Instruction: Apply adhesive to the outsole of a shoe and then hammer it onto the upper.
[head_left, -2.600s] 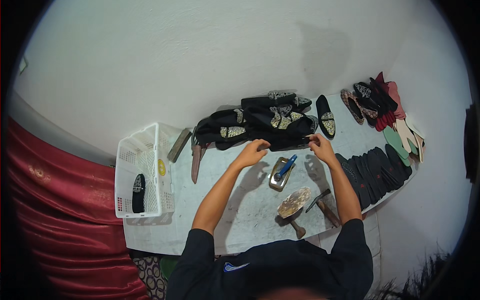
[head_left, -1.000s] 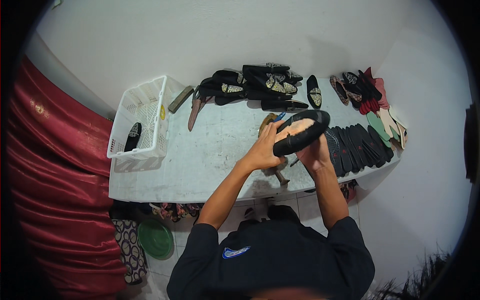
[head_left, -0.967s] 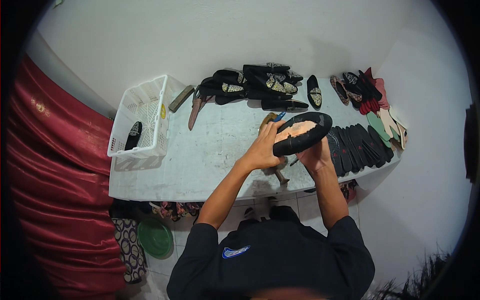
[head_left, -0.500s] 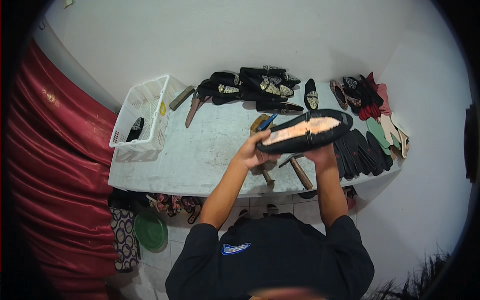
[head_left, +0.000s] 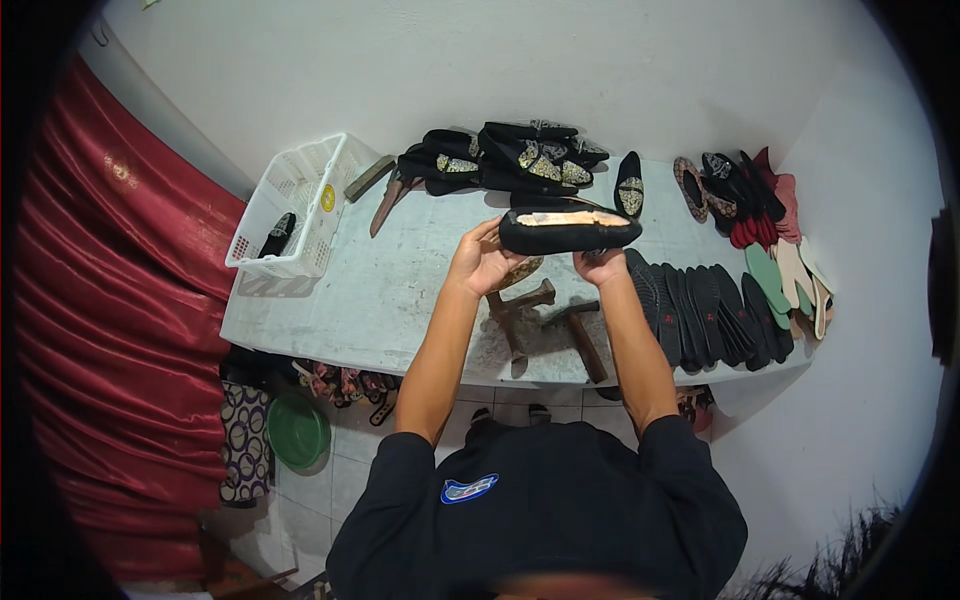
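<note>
Between my two hands, above the table, is a black shoe [head_left: 570, 240] without an outsole, its pale underside partly showing. At its left end my left hand [head_left: 482, 262] grips it, with the palm partly in view. My right hand [head_left: 602, 266] holds the other end from below, its fingertips hidden under the shoe. Just nearer than the shoe stands a metal shoe anvil [head_left: 512, 325] with several arms. To its right a hammer [head_left: 585, 345] lies with its handle toward me. Black soles [head_left: 700, 315] are lined up beside my right forearm.
Finished-looking black shoes with glittery toes [head_left: 540, 160] are piled at the back. A white plastic basket [head_left: 325, 225] holds one shoe at the left. Green and beige insoles [head_left: 770, 280] lie at the right edge. A red curtain [head_left: 130, 330] hangs at far left; a green basin [head_left: 298, 432] sits below.
The shoe has moved left and has turned, so its underside, facing up before, now shows as a narrow strip. Both hands moved with it, uncovering more of the anvil.
</note>
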